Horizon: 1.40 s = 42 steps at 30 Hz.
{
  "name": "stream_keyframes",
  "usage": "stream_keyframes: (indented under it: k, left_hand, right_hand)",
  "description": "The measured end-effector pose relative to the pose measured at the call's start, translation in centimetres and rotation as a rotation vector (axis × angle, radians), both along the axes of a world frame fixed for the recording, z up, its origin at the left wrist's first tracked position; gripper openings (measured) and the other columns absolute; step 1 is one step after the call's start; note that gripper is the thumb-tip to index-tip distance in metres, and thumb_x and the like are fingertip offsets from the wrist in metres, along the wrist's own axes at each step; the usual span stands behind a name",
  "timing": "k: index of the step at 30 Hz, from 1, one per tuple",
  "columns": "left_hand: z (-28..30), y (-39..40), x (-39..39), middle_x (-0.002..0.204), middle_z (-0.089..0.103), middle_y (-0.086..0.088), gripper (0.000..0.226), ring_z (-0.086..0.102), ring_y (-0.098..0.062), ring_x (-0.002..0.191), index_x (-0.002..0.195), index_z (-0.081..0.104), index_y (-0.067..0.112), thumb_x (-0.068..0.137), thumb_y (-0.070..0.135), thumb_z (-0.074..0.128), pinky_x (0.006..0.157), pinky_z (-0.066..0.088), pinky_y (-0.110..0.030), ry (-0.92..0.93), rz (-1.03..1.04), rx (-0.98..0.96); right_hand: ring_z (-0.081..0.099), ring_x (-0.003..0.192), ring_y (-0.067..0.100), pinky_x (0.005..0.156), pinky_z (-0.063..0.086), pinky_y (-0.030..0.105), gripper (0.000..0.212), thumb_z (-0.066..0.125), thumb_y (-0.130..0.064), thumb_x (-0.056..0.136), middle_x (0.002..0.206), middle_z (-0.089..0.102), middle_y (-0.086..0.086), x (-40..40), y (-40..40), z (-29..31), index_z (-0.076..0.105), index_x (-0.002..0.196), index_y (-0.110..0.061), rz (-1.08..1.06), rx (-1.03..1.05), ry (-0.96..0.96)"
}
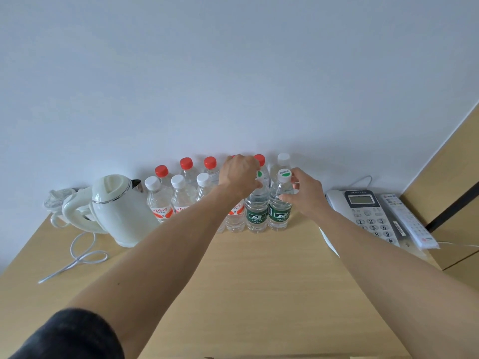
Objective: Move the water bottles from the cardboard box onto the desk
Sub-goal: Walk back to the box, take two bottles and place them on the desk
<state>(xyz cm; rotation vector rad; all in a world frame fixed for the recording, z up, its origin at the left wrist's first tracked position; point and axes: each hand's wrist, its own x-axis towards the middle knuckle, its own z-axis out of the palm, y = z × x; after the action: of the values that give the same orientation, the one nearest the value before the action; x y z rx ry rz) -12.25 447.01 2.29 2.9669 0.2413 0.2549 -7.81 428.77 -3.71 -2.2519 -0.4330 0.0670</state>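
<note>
Clear plastic bottles (181,193) stand in 2 rows at the back of the pale wood-grain table (259,281), by my count 11, red-capped or white-capped. Both hands are on the 2 green-labelled ones: left hand (239,174) curled over one neck, right hand (304,195) pinching the other (280,211). No cardboard box shows, so what remains is unclear. A glossy white kettle (116,208) sits left.

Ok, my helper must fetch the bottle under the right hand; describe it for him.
On the desk, find the phone. The green-labelled bottle nearest it, held by the right hand, is yours; unlike its twin, its green-marked white cap shows fully.
</note>
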Motion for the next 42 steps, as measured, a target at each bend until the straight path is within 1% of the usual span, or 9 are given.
stream_keyframes:
  k: [4, 8, 14, 18, 21, 25, 31, 35, 42]
  left_hand:
    - [0.0, -0.1, 0.0, 0.11, 0.071, -0.003, 0.043, 0.062, -0.026, 0.11, 0.123, 0.068, 0.023, 0.085, 0.04, 0.079, 0.091, 0.043, -0.031, 0.014, 0.012, -0.004]
    - [-0.1, 0.0, -0.1, 0.108, 0.071, -0.002, 0.043, 0.063, -0.026, 0.107, 0.123, 0.067, 0.023, 0.086, 0.042, 0.078, 0.09, 0.043, -0.031, 0.019, 0.0, 0.014]
    - [0.1, 0.3, -0.2, 0.106, 0.072, 0.0, 0.046, 0.062, -0.025, 0.108, 0.127, 0.064, 0.026, 0.086, 0.047, 0.073, 0.096, 0.039, -0.033, 0.006, -0.058, 0.056]
    - [0.9, 0.7, -0.4, 0.096, 0.073, -0.003, 0.035, 0.064, -0.027, 0.099, 0.118, 0.068, 0.023, 0.093, 0.046, 0.062, 0.09, 0.041, -0.035, -0.082, -0.054, 0.024]
    - [1.9, 1.5, -0.3, 0.092, 0.073, -0.005, 0.031, 0.064, -0.029, 0.096, 0.112, 0.071, 0.019, 0.097, 0.041, 0.056, 0.089, 0.04, -0.036, -0.139, 0.001, 0.013]
    - [3.6, 2.8, 0.2, 0.105, 0.072, -0.006, 0.031, 0.062, -0.028, 0.106, 0.117, 0.069, 0.018, 0.098, 0.038, 0.053, 0.095, 0.04, -0.037, -0.151, 0.044, 0.04]
    - [5.8, 3.8, 0.6, 0.126, 0.063, -0.007, 0.04, 0.054, -0.029, 0.121, 0.135, 0.056, 0.02, 0.1, 0.035, 0.044, 0.098, 0.038, -0.039, 0.048, 0.037, 0.098]
    - [7.0, 2.4, 1.0, 0.132, 0.059, -0.008, 0.044, 0.051, -0.031, 0.125, 0.142, 0.05, 0.02, 0.101, 0.033, 0.04, 0.099, 0.037, -0.041, 0.064, -0.022, 0.106]
    - [7.4, -3.6, 2.0, 0.134, 0.057, -0.008, 0.044, 0.05, -0.031, 0.124, 0.142, 0.05, 0.019, 0.102, 0.034, 0.037, 0.101, 0.036, -0.042, 0.039, -0.212, 0.112]
  right_hand:
    - [0.055, 0.102, 0.014, 0.087, 0.038, 0.025, 0.061, 0.086, -0.013, 0.075, 0.121, 0.066, 0.003, -0.1, 0.0, 0.1, 0.055, 0.128, -0.016, -0.002, 0.0, 0.019]
    - [0.055, 0.102, 0.014, 0.087, 0.039, 0.026, 0.062, 0.085, -0.014, 0.075, 0.12, 0.065, 0.002, -0.3, 0.0, 0.1, 0.054, 0.129, -0.017, -0.004, -0.011, 0.014]
    - [0.055, 0.095, 0.018, 0.079, 0.035, 0.023, 0.056, 0.083, -0.014, 0.076, 0.102, 0.062, 0.0, -0.5, -0.1, 0.6, 0.057, 0.125, -0.013, 0.003, -0.057, -0.018]
    - [0.061, 0.108, 0.023, 0.088, 0.045, 0.027, 0.054, 0.076, -0.005, 0.076, 0.117, 0.068, 0.004, -0.2, -0.3, 1.5, 0.059, 0.127, -0.012, 0.016, -0.117, -0.002]
    - [0.062, 0.11, 0.022, 0.094, 0.049, 0.033, 0.047, 0.073, -0.003, 0.078, 0.121, 0.068, 0.004, 0.1, -0.5, 2.5, 0.062, 0.123, -0.014, 0.016, -0.195, -0.002]
    - [0.062, 0.107, 0.024, 0.095, 0.05, 0.038, 0.04, 0.066, -0.005, 0.083, 0.119, 0.067, 0.006, 0.3, -1.1, 4.0, 0.062, 0.122, -0.015, -0.031, -0.199, -0.029]
    - [0.058, 0.116, 0.025, 0.096, 0.048, 0.036, 0.032, 0.058, -0.026, 0.097, 0.126, 0.064, 0.007, 0.5, -1.9, 6.3, 0.06, 0.127, -0.016, -0.118, -0.244, -0.102]
    - [0.058, 0.114, 0.025, 0.093, 0.048, 0.035, 0.033, 0.051, -0.036, 0.1, 0.122, 0.065, 0.006, -0.3, -2.5, 7.6, 0.061, 0.126, -0.017, -0.194, -0.238, -0.118]
    - [0.056, 0.116, 0.026, 0.094, 0.048, 0.036, 0.035, 0.05, -0.035, 0.101, 0.122, 0.064, 0.008, -3.5, -5.7, 8.7, 0.058, 0.129, -0.015, -0.28, -0.286, -0.127]
